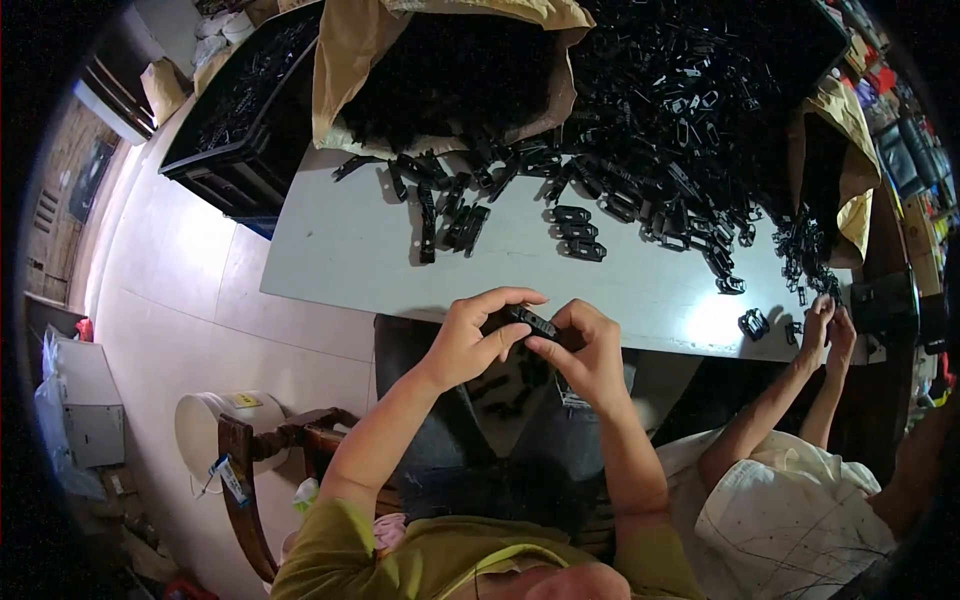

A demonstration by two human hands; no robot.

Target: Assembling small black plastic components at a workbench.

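Above my lap, just off the table's near edge, a small elongated black plastic part [535,322] is held between both hands. My left hand [472,338] pinches its left end with thumb and fingers. At its right end, my right hand [588,350] grips it between thumb and curled fingers. The fingers cover much of the part, so its details are hidden. Beyond my hands, a short stack of black oblong frames [578,234] lies on the white table [340,235]. To its left sit several long black pieces [428,225].
A large heap of black parts [680,120] covers the table's far side, beside an open paper sack [345,70]. A black crate [240,130] stands at the left. A co-worker's hands [828,325] handle small parts at the right. A white bucket [205,430] stands near a wooden chair [240,480].
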